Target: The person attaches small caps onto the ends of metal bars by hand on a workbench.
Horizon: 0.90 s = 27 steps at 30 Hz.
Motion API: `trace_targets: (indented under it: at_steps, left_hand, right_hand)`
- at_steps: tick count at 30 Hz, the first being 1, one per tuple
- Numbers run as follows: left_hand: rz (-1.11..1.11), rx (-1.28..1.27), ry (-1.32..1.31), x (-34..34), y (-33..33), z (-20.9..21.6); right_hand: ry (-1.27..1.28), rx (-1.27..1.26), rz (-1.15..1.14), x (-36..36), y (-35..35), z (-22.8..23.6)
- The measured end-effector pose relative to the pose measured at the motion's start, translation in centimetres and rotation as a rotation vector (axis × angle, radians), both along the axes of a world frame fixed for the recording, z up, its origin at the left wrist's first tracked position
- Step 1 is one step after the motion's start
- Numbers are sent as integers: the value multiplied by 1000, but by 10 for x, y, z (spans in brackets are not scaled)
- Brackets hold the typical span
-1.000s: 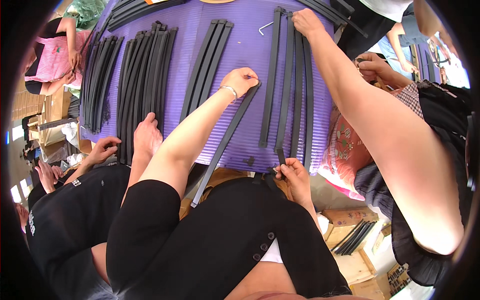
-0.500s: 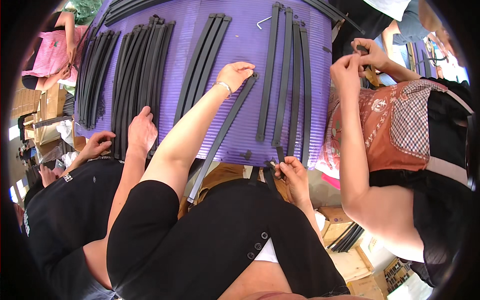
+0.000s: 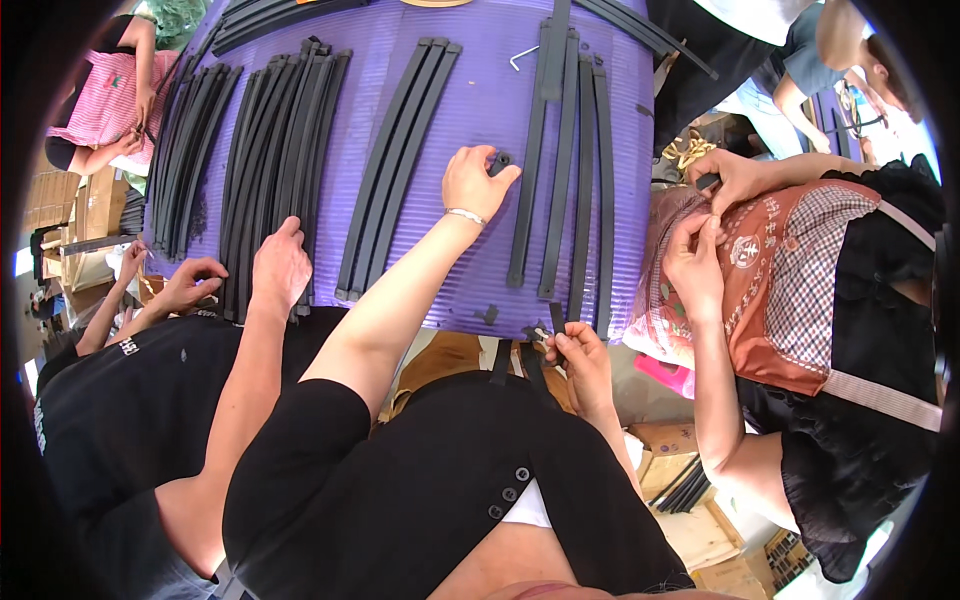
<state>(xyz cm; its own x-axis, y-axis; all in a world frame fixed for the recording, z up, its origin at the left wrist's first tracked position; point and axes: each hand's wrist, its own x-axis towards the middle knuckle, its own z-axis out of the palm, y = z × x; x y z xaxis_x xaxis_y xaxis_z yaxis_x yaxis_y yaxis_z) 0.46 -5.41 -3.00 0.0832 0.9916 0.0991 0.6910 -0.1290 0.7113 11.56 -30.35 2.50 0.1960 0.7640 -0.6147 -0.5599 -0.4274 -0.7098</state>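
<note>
My left hand (image 3: 478, 186) is closed over the middle of the table, thumb and fingers pinching the end of a black strip (image 3: 501, 162). The rest of that strip is hidden by my hand and forearm. At the table's near edge my right hand (image 3: 583, 362) is closed in a pinch. A short black piece (image 3: 557, 318) and a small pale-tipped bit (image 3: 541, 332) show at its fingertips; what exactly it grips is too small to make out. Right of my left hand lie several long black strips (image 3: 563, 180). On its left, three more strips (image 3: 400, 165) lie side by side.
A bundle of black strips (image 3: 283, 160) covers the purple ribbed table (image 3: 470, 100) at left, beside a co-worker's hand (image 3: 283, 262). An L-shaped hex key (image 3: 523, 57) lies near the far end. At right, another person's hands (image 3: 700, 235) work close to the table edge.
My left hand has turned, and the strip slanting toward me has dropped from sight. Another strip now overlaps the far end of the right-hand group. The right-hand co-worker's hands have lowered.
</note>
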Motion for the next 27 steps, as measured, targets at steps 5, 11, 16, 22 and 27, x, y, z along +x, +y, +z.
trace_targets:
  at_steps: [5,11,16,22,27]
  left_hand:
    - [52,14,-141,7,6,-15]
    - [78,12,-284,11,8,-23]
    - [97,-4,-386,17,12,-30]
    - [80,105,-345,2,16,-30]
    - [63,116,-301,12,13,-26]
  right_hand:
    - [4,-1,0,-1,-4,2]
    - [27,-1,-9,-1,-6,0]
    - [37,-9,-13,1,-2,-2]
    - [63,-25,31,0,7,3]
    - [110,-22,-34,2,2,0]
